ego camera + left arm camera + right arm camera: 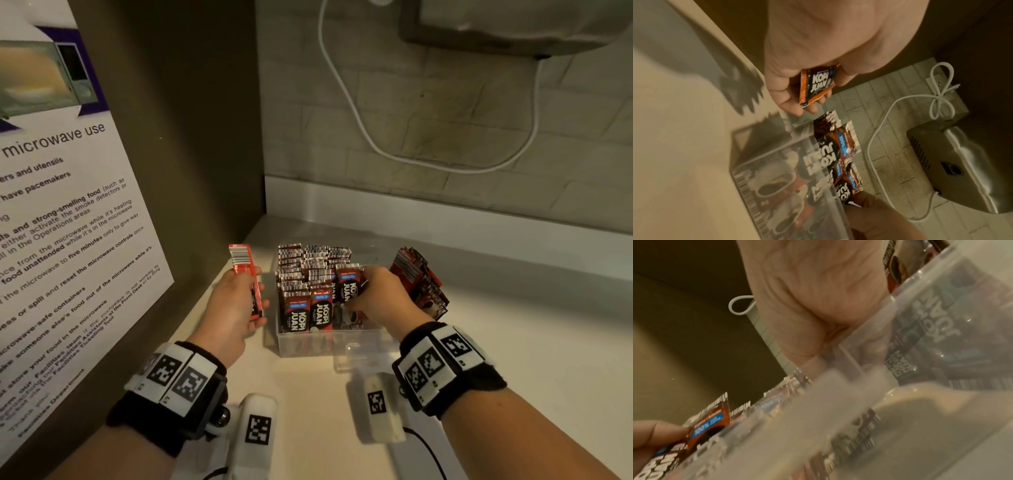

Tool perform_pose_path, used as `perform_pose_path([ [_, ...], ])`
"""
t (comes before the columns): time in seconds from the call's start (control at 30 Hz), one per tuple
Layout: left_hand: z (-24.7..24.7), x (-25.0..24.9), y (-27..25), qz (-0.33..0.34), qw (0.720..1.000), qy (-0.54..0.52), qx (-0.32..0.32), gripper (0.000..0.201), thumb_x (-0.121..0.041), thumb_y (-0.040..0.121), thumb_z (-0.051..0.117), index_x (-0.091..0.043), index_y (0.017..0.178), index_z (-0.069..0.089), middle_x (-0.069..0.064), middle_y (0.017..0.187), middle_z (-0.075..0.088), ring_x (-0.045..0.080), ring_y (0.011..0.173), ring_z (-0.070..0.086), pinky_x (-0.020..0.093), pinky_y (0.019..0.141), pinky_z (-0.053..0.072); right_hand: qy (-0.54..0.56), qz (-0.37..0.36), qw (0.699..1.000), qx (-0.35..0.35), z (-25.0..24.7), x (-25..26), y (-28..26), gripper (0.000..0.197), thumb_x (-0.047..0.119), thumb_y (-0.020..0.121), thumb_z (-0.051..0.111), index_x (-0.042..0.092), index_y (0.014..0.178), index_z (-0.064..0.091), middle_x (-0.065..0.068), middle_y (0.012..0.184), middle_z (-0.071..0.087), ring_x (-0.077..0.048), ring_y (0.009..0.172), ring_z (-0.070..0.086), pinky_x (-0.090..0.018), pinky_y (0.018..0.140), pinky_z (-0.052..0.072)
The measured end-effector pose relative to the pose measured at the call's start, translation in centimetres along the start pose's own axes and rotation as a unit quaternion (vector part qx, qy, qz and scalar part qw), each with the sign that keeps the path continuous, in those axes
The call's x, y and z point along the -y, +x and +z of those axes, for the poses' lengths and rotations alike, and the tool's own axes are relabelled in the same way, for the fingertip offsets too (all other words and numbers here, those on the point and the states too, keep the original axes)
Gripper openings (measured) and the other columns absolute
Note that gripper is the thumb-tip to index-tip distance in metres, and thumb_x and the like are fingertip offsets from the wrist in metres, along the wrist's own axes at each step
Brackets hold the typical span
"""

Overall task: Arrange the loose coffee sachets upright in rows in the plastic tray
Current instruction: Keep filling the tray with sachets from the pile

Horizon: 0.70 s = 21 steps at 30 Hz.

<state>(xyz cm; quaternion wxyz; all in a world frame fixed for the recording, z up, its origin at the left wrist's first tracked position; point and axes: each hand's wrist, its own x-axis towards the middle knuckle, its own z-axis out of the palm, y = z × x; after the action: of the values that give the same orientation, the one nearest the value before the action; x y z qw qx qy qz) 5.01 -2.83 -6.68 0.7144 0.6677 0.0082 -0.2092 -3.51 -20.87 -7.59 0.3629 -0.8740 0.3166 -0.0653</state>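
Sachets [320, 274] upright in tray [308, 342]; both hands' fingers [255, 301] each gripping one.

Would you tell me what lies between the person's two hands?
In the head view, the plastic tray with its upright sachets lies between left hand and right hand.

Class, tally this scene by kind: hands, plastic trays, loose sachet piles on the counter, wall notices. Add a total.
Hands: 2 (left hand, right hand)
Plastic tray: 1
Loose sachet pile on the counter: 1
Wall notice: 1
Total: 5
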Motion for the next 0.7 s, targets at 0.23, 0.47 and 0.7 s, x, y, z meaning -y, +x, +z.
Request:
perform_pose_path([
  [0.23,-0.5,-1.1,0.1,0.015,1.000,-0.010,-0.011,0.019,-0.024,0.100,0.044,-0.024,0.098,0.062,0.000,0.089,0.060,0.013,0.074,0.055,0.030,0.066,0.046,-0.049,-0.013,0.999,0.011,0.8,0.2,0.3,0.027,-0.001,0.085,0.059,0.014,0.108,0.059,-0.004,0.093,0.064,-0.024,0.087,0.065,-0.036,0.077,0.057],
  [0.47,-0.2,-0.8,-0.1,0.006,1.000,-0.023,0.009,0.019,-0.025,0.099,0.045,-0.021,0.106,0.062,0.001,0.091,0.060,0.014,0.075,0.056,0.031,0.068,0.048,-0.064,-0.012,0.998,0.012,1.4,0.8,0.6,0.027,0.004,0.088,0.058,0.011,0.113,0.049,-0.004,0.092,0.059,-0.018,0.073,0.056,-0.019,0.047,0.036],
  [0.7,-0.6,-1.3,-0.1,0.009,0.999,-0.038,0.009,0.021,-0.027,0.098,0.045,-0.019,0.104,0.063,0.001,0.085,0.060,0.014,0.070,0.055,0.031,0.066,0.046,-0.039,-0.009,0.998,0.043,0.8,0.5,0.2,0.033,0.003,0.084,0.060,0.010,0.115,0.051,-0.005,0.093,0.063,-0.018,0.073,0.061,-0.020,0.051,0.043],
])
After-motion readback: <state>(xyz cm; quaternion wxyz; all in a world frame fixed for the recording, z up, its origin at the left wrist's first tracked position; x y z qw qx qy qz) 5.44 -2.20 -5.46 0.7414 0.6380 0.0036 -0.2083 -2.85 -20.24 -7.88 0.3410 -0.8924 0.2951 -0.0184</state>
